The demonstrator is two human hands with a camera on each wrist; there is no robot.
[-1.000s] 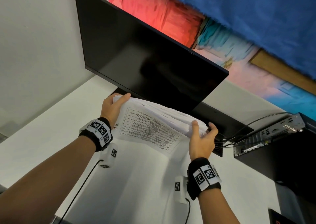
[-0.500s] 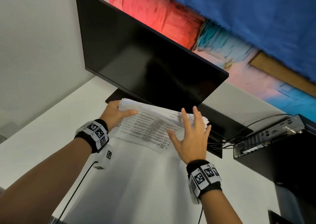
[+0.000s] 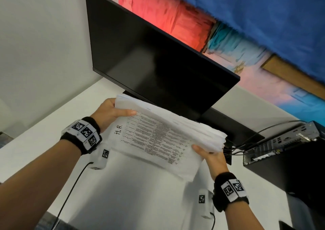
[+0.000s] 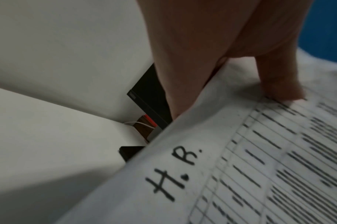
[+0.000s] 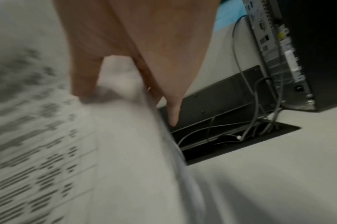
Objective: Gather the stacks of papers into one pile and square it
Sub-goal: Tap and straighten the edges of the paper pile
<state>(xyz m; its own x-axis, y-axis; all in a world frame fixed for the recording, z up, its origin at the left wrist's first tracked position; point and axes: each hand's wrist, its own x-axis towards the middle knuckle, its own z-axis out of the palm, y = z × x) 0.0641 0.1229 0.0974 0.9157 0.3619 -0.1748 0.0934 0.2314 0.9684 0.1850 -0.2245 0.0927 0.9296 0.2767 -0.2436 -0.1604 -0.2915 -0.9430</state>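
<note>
One pile of papers (image 3: 168, 135) was held up over the desk's (image 3: 44, 124) back edge, left hand (image 3: 110, 113) and right hand (image 3: 212, 156) each clamped on a side. Gathering looked done; edges still looked uneven.

Thick white paper pile (image 3: 168, 135), printed table uppermost, edges ragged

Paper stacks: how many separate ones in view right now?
1. A single paper stack lifted in front of the monitor, left hand gripping one end, right hand the other.
</note>
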